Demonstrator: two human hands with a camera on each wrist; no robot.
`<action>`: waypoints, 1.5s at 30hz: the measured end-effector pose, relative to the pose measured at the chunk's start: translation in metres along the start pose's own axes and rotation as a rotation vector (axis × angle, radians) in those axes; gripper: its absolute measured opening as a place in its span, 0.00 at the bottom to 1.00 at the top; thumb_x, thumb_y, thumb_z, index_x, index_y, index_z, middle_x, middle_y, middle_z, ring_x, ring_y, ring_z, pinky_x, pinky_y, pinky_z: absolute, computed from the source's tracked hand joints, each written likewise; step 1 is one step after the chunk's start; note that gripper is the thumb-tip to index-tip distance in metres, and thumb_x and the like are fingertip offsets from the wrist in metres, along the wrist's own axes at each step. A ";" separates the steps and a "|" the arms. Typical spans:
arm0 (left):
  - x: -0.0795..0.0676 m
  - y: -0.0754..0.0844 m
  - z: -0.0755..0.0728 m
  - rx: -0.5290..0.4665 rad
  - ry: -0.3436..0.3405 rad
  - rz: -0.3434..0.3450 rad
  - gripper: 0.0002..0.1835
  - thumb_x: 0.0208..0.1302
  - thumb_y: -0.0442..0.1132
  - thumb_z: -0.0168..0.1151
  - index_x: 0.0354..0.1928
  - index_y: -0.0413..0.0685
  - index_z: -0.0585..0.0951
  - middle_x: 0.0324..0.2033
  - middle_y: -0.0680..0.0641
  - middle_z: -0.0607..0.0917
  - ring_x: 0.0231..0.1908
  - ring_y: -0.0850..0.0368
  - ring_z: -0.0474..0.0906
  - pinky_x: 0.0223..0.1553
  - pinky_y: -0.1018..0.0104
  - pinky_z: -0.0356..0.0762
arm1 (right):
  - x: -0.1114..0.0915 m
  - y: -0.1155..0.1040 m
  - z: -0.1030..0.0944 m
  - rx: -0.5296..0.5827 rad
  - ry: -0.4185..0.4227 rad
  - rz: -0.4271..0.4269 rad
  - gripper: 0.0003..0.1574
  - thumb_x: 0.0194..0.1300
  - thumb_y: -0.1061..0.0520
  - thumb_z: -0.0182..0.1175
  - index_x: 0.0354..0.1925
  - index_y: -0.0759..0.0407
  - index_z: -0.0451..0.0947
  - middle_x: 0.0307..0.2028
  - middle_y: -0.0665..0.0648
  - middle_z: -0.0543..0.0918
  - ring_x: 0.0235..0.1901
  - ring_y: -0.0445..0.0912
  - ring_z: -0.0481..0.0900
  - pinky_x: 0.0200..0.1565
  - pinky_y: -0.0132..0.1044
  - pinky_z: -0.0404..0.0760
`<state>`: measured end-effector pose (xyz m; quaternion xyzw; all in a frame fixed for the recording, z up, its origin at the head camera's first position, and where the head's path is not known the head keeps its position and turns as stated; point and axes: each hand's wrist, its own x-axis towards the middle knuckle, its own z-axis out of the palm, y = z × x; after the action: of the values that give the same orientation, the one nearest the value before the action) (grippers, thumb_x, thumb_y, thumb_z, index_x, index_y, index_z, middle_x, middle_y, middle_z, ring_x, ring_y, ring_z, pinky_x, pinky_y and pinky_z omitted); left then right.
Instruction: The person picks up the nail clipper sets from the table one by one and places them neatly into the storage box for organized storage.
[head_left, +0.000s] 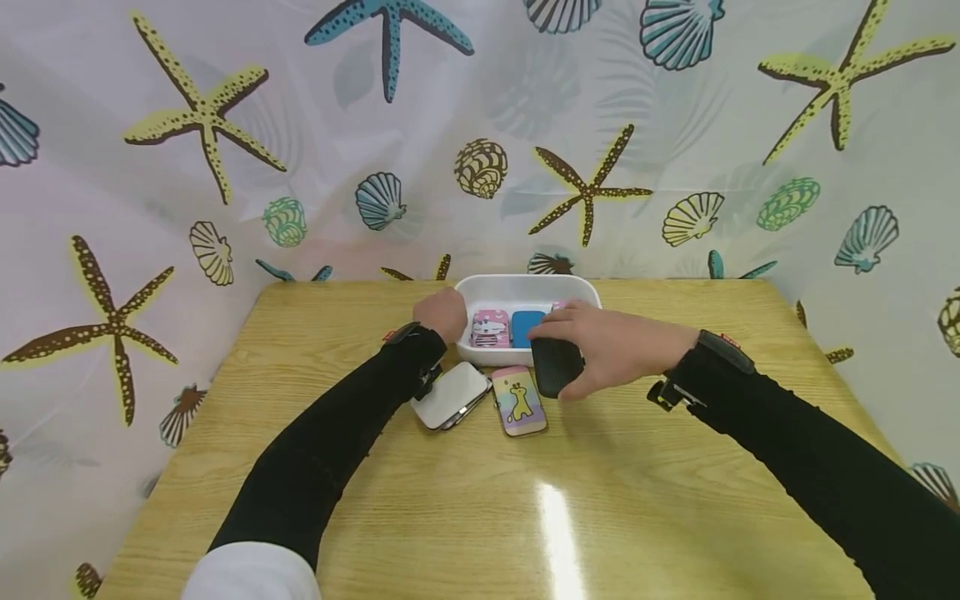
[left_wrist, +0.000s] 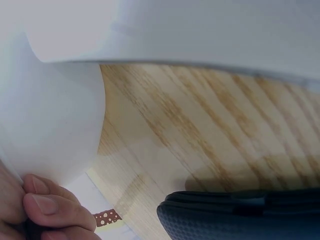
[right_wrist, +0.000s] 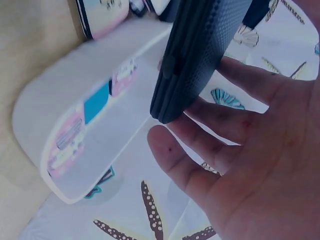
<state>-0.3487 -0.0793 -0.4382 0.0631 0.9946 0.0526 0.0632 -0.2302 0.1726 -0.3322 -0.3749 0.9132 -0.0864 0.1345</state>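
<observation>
Head view: right hand (head_left: 618, 342) is clamping black case (head_left: 557, 367) between thumb and fingers, right of centre; case is overlapping bin (head_left: 517, 358) front edge. Left hand (head_left: 441, 314) is gripping bin's left end, fingers curling at rim. Pink case (head_left: 491, 329) and blue case (head_left: 528, 327) are sitting inside. White case (head_left: 452, 395) and giraffe case (head_left: 520, 402) are lying on table (head_left: 420, 517), lower centre.

- Head view: bright, even light; a white glare streak (head_left: 557, 533) lies on the near table (head_left: 420, 517).
- Left wrist view: white box (left_wrist: 60, 120) washed out; soft shadow (left_wrist: 225, 182) beside the black case (left_wrist: 240, 220).
- Right wrist view: dimmer, slightly hazy, softly focused.
</observation>
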 end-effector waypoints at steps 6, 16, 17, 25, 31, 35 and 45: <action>0.001 -0.001 0.002 0.009 0.011 -0.001 0.14 0.77 0.41 0.50 0.48 0.40 0.82 0.38 0.45 0.85 0.34 0.52 0.82 0.36 0.56 0.83 | 0.030 0.015 -0.014 0.005 0.039 0.004 0.53 0.52 0.36 0.74 0.72 0.47 0.67 0.70 0.55 0.70 0.65 0.53 0.64 0.55 0.46 0.74; -0.005 0.002 -0.004 -0.013 -0.010 -0.010 0.14 0.77 0.41 0.49 0.49 0.40 0.82 0.39 0.45 0.85 0.35 0.52 0.82 0.37 0.57 0.83 | 0.078 0.042 -0.017 -0.003 -0.011 0.067 0.53 0.56 0.39 0.73 0.74 0.50 0.64 0.70 0.58 0.69 0.66 0.55 0.65 0.56 0.47 0.73; -0.006 0.002 -0.005 -0.018 -0.010 -0.008 0.14 0.77 0.41 0.49 0.48 0.40 0.82 0.38 0.45 0.86 0.35 0.52 0.83 0.37 0.57 0.83 | 0.083 0.044 -0.015 -0.008 -0.024 0.084 0.54 0.56 0.38 0.73 0.75 0.49 0.63 0.71 0.58 0.69 0.67 0.55 0.64 0.57 0.48 0.73; -0.006 0.003 -0.002 -0.026 -0.002 -0.016 0.13 0.77 0.41 0.51 0.47 0.41 0.83 0.39 0.45 0.86 0.37 0.52 0.83 0.40 0.55 0.83 | 0.114 0.056 0.006 -0.022 -0.109 0.132 0.55 0.57 0.40 0.73 0.75 0.54 0.62 0.69 0.59 0.72 0.61 0.52 0.71 0.61 0.48 0.72; -0.005 0.004 -0.005 -0.018 -0.021 -0.027 0.15 0.78 0.42 0.50 0.49 0.41 0.82 0.40 0.45 0.86 0.37 0.52 0.82 0.40 0.56 0.83 | 0.127 0.067 0.021 -0.104 -0.127 0.168 0.54 0.55 0.37 0.72 0.74 0.51 0.65 0.68 0.56 0.74 0.62 0.51 0.73 0.64 0.49 0.70; -0.005 0.005 -0.005 -0.009 -0.022 -0.025 0.15 0.78 0.42 0.49 0.50 0.40 0.81 0.40 0.45 0.85 0.37 0.52 0.83 0.39 0.56 0.84 | 0.127 0.067 0.024 -0.129 -0.135 0.156 0.53 0.55 0.38 0.73 0.73 0.51 0.67 0.68 0.57 0.74 0.66 0.53 0.72 0.67 0.49 0.69; 0.000 0.002 0.003 -0.017 0.017 -0.021 0.15 0.77 0.42 0.50 0.50 0.40 0.82 0.40 0.45 0.86 0.37 0.53 0.83 0.39 0.56 0.84 | 0.124 0.060 0.024 -0.129 -0.134 0.104 0.48 0.54 0.45 0.75 0.70 0.54 0.71 0.65 0.60 0.76 0.63 0.54 0.74 0.66 0.49 0.70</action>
<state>-0.3482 -0.0776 -0.4408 0.0519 0.9952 0.0608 0.0559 -0.3474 0.1258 -0.3934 -0.3400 0.9240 0.0051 0.1750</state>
